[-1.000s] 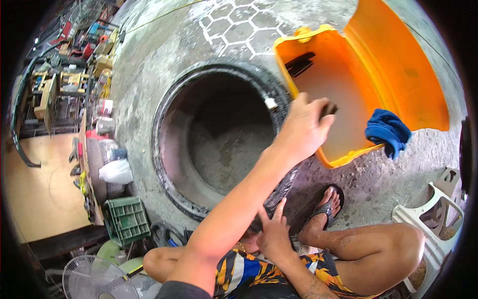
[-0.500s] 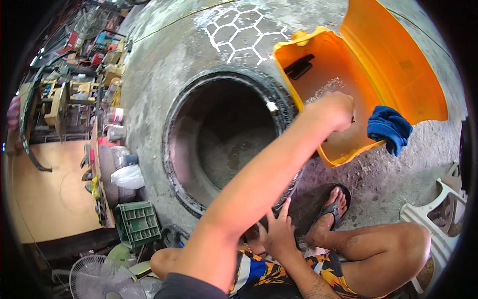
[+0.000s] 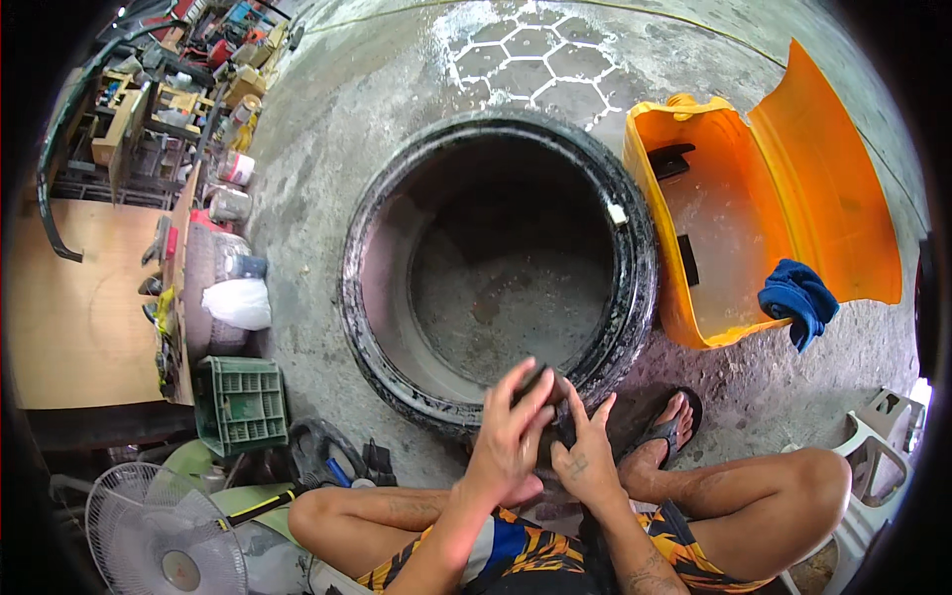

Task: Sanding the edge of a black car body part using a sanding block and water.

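Where the left hand (image 3: 506, 436) bends its fingers around a small dark piece (image 3: 557, 389) (mostly hidden, its shape lost to me) at the near edge of the single tyre (image 3: 640, 288), the right hand (image 3: 592, 461) spreads its fingers; whether they grip too, I can't tell. Concrete floor (image 3: 307, 169) stretches left of the tyre; just right sits one cut-open orange jerrycan (image 3: 833, 188), two black pieces (image 3: 688, 260) inside, one blue cloth (image 3: 798, 296) over its edge.

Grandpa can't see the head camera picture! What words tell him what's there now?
A person's left hand, holding something dark, and right hand are close together at a black ring's near edge. To the right, a blue cloth hangs on an orange tub of cloudy liquid.
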Demonstrator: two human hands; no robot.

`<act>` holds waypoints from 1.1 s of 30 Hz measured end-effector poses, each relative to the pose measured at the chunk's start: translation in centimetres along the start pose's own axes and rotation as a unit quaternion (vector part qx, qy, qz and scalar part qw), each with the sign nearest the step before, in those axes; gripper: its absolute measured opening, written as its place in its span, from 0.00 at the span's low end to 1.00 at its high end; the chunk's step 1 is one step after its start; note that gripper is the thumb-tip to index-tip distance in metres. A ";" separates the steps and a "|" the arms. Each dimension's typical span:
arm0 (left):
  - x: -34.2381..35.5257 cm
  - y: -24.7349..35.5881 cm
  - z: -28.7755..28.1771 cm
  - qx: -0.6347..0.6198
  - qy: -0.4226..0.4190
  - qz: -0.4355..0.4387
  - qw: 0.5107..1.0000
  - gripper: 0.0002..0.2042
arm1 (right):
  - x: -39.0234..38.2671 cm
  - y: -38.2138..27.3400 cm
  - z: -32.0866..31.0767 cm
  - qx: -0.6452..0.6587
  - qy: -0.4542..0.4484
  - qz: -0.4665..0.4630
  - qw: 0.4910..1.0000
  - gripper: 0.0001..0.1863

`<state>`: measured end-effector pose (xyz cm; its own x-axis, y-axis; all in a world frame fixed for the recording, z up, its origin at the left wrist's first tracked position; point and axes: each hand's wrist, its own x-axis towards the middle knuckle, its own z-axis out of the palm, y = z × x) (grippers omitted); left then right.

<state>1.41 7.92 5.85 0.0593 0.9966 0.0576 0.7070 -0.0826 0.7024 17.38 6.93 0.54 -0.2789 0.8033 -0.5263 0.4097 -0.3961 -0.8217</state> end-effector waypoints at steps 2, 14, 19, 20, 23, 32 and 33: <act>1.1 -1.3 0.7 -0.014 0.017 -0.016 1.000 0.28 | -0.1 0.0 0.6 -0.022 0.040 0.001 0.999 0.51; -3.2 0.7 -0.4 -0.037 0.039 -0.060 0.997 0.24 | 0.8 1.6 0.8 0.043 0.028 -0.076 0.996 0.46; 1.2 -4.7 0.9 -0.090 0.065 -0.065 0.992 0.21 | -0.1 -0.2 0.6 0.086 0.025 -0.056 0.994 0.49; 1.8 -6.0 1.1 -0.097 0.057 -0.086 0.990 0.21 | -0.2 0.0 0.5 0.084 0.022 -0.057 0.995 0.49; 1.6 -5.3 0.5 -0.145 0.098 -0.064 0.983 0.22 | 0.0 0.6 -0.4 0.034 0.005 -0.045 0.998 0.49; -3.3 -2.7 -1.4 -0.091 0.087 -0.094 0.988 0.25 | -1.2 1.5 -1.1 -0.042 0.084 -0.063 0.994 0.48; -3.2 -1.9 -2.1 -0.137 0.071 -0.128 0.980 0.26 | -1.2 1.4 -1.1 -0.074 0.085 -0.051 0.992 0.48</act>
<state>-1.59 4.85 5.83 -0.2081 0.9763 -0.0600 0.4687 0.1533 0.8700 19.25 5.94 0.28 -0.1806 0.9043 -0.3868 0.5136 -0.2487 -0.8212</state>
